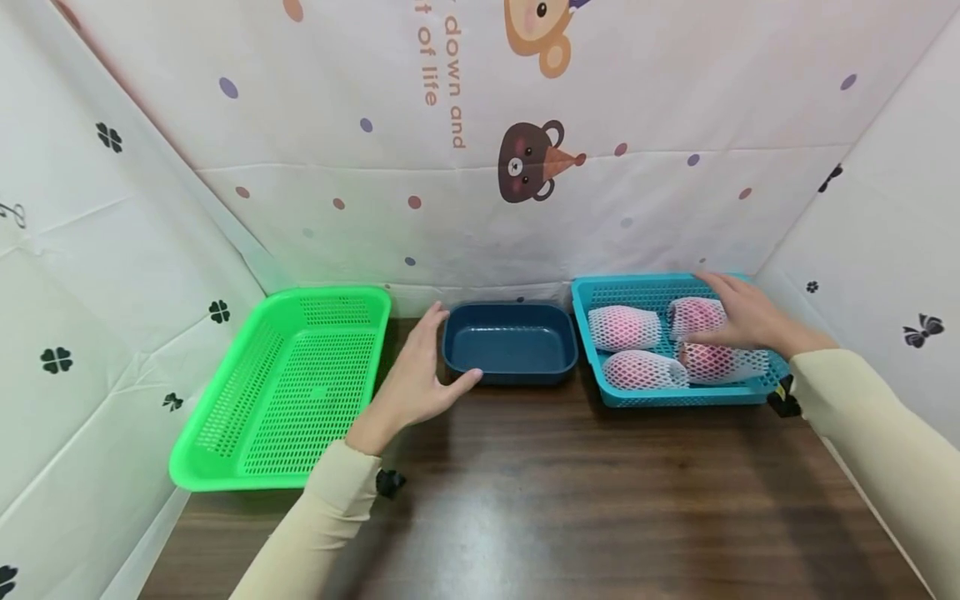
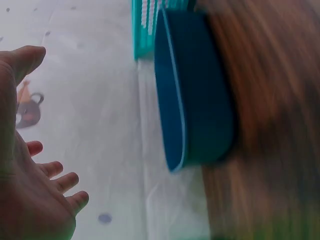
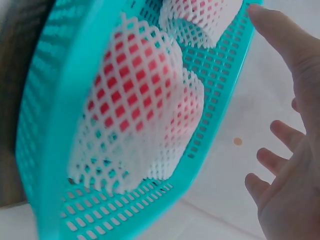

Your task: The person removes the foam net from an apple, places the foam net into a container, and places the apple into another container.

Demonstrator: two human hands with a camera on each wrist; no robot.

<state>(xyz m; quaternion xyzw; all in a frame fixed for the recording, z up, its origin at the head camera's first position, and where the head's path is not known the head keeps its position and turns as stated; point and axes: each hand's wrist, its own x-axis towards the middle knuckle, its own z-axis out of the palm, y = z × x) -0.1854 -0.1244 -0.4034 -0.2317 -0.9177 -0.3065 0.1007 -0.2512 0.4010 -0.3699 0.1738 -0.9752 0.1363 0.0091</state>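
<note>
My left hand (image 1: 415, 379) is held with fingers spread at the left end of a small dark blue basin (image 1: 510, 377). Nothing is in its grasp; the left wrist view shows the bare palm beside the basin (image 2: 207, 95). My right hand (image 1: 750, 317) hovers over the right part of a turquoise mesh basket (image 1: 675, 400). Its fingers are extended and hold nothing. Several pink-red round things in white foam net sleeves lie in the basket, among them one at the front left (image 1: 643, 371). Two right-hand ones are partly covered by my hand in the head view.
On the left stands a larger bright green mesh basket (image 1: 318, 442), with only its perforated floor visible inside. All three containers rest on a dark wooden table (image 1: 570, 500). A white printed cloth (image 1: 645, 108) rises directly behind them, and more cloth flanks both sides.
</note>
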